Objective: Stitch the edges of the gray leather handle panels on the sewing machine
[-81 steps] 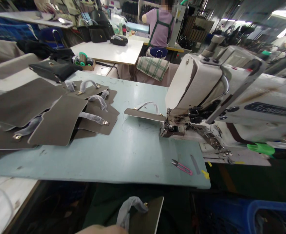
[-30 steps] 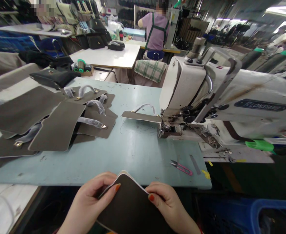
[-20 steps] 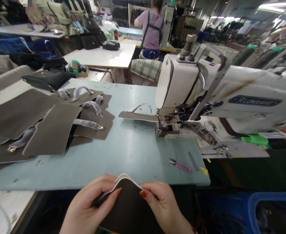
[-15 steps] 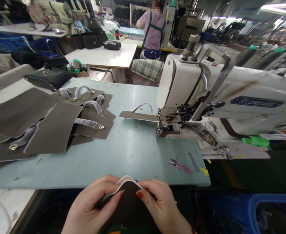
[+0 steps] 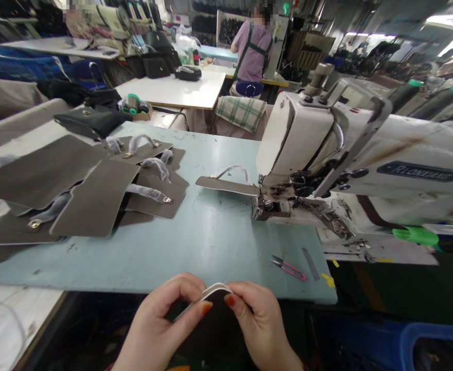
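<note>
My left hand (image 5: 164, 319) and my right hand (image 5: 257, 322) pinch the top edge of a dark brown leather panel (image 5: 215, 309) with a white underside, held just below the near edge of the pale blue table (image 5: 211, 242). Both thumbs press on the panel's curved rim. Beyond it, one brown flap with a wrapped handle (image 5: 226, 184) lies at the needle of the white sewing machine (image 5: 327, 154). A pile of several brown leather panels (image 5: 95, 196) with wrapped straps lies on the table's left.
Pink thread snips (image 5: 289, 268) and a metal strip lie near the table's right front. A black bag (image 5: 91, 121) and thread spools (image 5: 134, 104) stand behind the pile. A person in a purple shirt (image 5: 253, 49) sits at a far table. A blue bin (image 5: 435, 345) is lower right.
My hands came up from below with the brown panel, then drew their thumbs closer together along its top edge, curling it. The view shifted a little.
</note>
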`<action>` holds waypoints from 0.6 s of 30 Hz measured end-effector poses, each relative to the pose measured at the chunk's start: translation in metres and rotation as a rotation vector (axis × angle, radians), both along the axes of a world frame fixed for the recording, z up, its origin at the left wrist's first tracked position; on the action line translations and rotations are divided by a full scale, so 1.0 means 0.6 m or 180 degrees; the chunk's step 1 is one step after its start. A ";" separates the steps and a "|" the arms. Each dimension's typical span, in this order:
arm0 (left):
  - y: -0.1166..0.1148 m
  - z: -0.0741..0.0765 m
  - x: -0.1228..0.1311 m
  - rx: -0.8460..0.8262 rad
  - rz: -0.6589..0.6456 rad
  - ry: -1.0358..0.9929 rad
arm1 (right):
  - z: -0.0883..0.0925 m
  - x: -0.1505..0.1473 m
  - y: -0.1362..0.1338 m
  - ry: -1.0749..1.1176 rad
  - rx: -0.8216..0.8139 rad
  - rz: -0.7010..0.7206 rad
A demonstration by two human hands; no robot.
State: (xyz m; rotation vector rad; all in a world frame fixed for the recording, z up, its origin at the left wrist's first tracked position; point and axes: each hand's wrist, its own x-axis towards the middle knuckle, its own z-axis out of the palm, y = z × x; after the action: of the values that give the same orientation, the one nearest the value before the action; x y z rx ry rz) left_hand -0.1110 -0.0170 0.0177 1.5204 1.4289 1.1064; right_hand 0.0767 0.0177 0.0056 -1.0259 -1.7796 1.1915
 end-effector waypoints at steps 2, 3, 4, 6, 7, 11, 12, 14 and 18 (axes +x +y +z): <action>0.002 0.000 0.001 -0.0205 0.0060 -0.0167 | -0.002 0.002 -0.001 0.0013 -0.0039 -0.0017; 0.003 0.000 0.001 -0.0308 0.0118 -0.0221 | -0.003 0.003 -0.001 0.0015 -0.0066 -0.0024; 0.004 -0.001 0.000 -0.0413 0.0173 -0.0251 | -0.004 0.004 -0.002 0.0010 -0.0096 -0.0020; 0.006 -0.002 -0.001 -0.0612 0.0115 -0.0239 | -0.005 0.007 -0.003 -0.0017 -0.0165 0.0003; 0.007 -0.003 -0.002 -0.0679 -0.0014 -0.0201 | -0.006 0.008 -0.003 -0.0030 -0.0196 0.0021; 0.011 -0.003 -0.003 -0.0575 -0.0471 0.0036 | -0.004 0.009 -0.001 -0.0022 -0.0330 0.0048; 0.010 -0.003 -0.002 -0.0502 -0.0467 0.0087 | -0.003 0.009 0.000 0.0009 -0.0359 0.0031; 0.008 -0.004 0.002 -0.0364 -0.0470 0.0181 | 0.000 0.006 0.002 0.0123 -0.0371 -0.0014; -0.001 -0.013 0.009 -0.0027 -0.0622 0.0388 | 0.003 -0.003 0.004 0.0356 -0.0294 0.0004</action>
State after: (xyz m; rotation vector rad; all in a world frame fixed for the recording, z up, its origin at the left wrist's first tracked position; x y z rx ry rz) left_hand -0.1059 -0.0173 0.0099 1.7061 1.3296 0.9026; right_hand 0.0748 0.0202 0.0074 -0.9907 -1.6521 1.3165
